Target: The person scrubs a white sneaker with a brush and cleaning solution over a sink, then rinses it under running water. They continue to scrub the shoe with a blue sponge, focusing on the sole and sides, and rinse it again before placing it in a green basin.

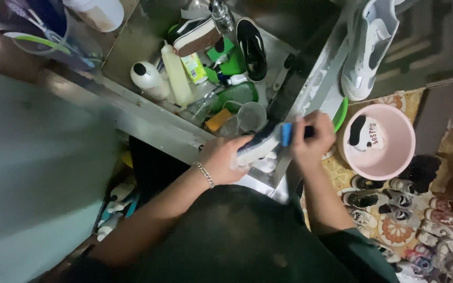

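Single head-worn view, looking steeply down from close above onto the front edge of a cluttered steel sink [132, 42]; patterned floor mat [394, 230] seen farther below at right.

A dark shoe [258, 142] with a white sole is lying tilted in the left hand [221, 160]'s grip. A blue brush [288, 133] is sitting in the right hand [313, 137], pressing against the shoe's far end.
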